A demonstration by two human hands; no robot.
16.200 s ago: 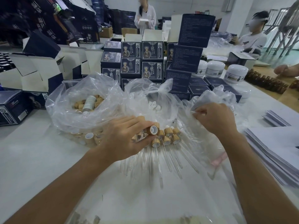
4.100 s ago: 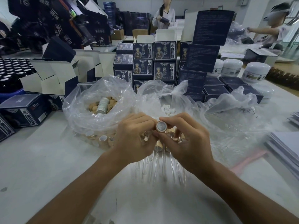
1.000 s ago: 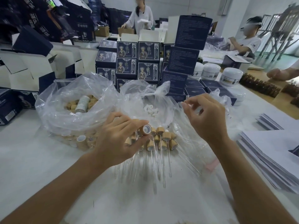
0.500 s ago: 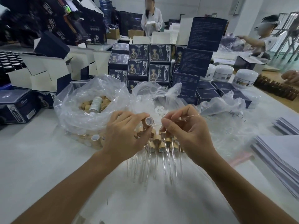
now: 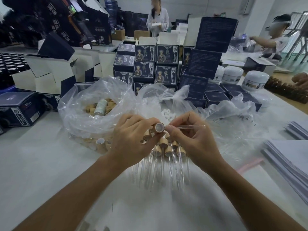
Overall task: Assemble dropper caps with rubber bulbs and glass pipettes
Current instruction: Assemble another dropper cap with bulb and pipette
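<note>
Left hand [image 5: 131, 139] grips a dropper cap [image 5: 159, 127]; right hand [image 5: 191, 139] pinches a glass pipette [image 5: 190, 126].
Box [image 5: 145, 53] lettering too blurred to read; finished droppers [image 5: 166, 150] crowd the bench [image 5: 41, 164] beneath.

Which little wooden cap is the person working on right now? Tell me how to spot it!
Find the two hands meeting in the middle of the white table. The left hand pinches one wooden cap at its fingertips, raised above the finished droppers lying below. It alone has no glass tube yet: the right hand points a glass pipette at its open white end.
</note>
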